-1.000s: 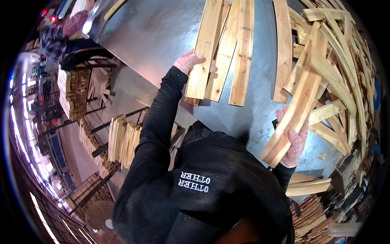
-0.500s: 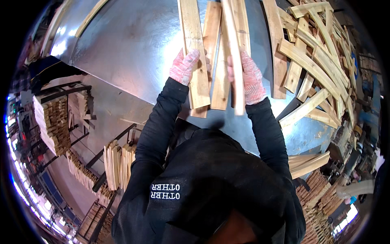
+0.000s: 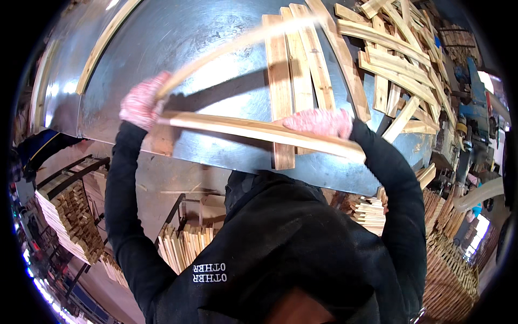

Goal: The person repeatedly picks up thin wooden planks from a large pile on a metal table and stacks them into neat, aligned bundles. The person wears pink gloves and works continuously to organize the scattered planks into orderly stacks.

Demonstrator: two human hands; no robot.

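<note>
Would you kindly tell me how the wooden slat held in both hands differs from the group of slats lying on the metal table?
The held slat runs crosswise, gripped by the left hand and right hand; the lying slats run lengthwise, away from the person, untouched on the metal table. The held slat is single; the lying slats sit side by side. The held slat crosses over the near ends of the lying ones. All are pale, long, thin wood.
</note>
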